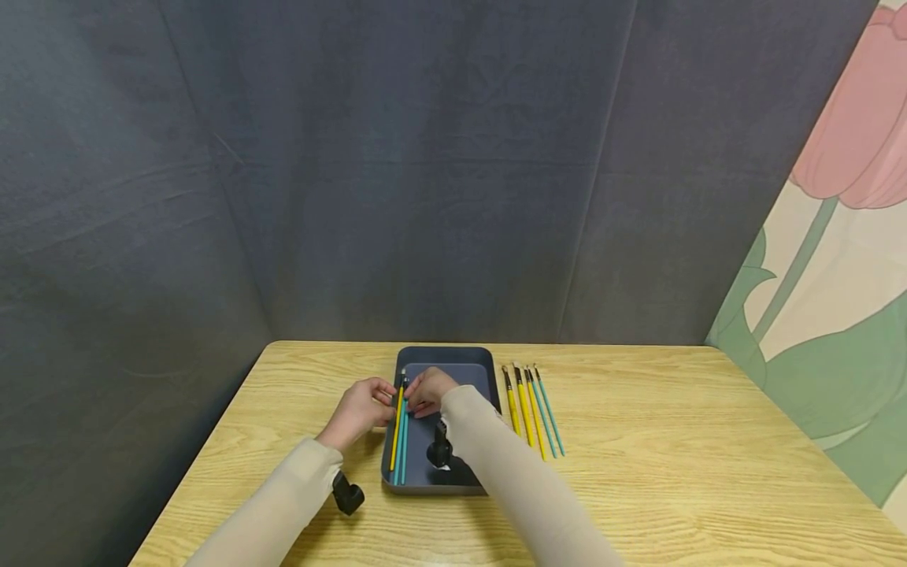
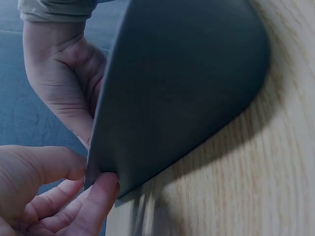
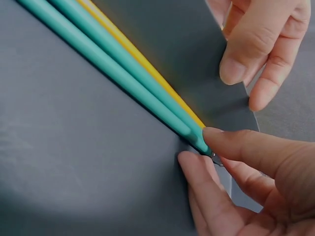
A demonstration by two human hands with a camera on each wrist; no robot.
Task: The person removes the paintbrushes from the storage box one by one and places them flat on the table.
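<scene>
Inside a dark grey tray, a yellow paintbrush and two teal paintbrushes lie side by side along the left wall. My right hand reaches into the tray from above. Its thumb and fingers pinch at the ferrule end of the teal brushes, nearest the outer one, as the right wrist view shows. The bristles are hidden there by the fingers. My left hand grips the tray's left rim, thumb on the inner side and fingertips against the outside wall.
Right of the tray, three yellow paintbrushes and two teal ones lie in a slanted row on the wooden table. A dark curtain hangs behind the table, with a tulip-patterned cloth at the right.
</scene>
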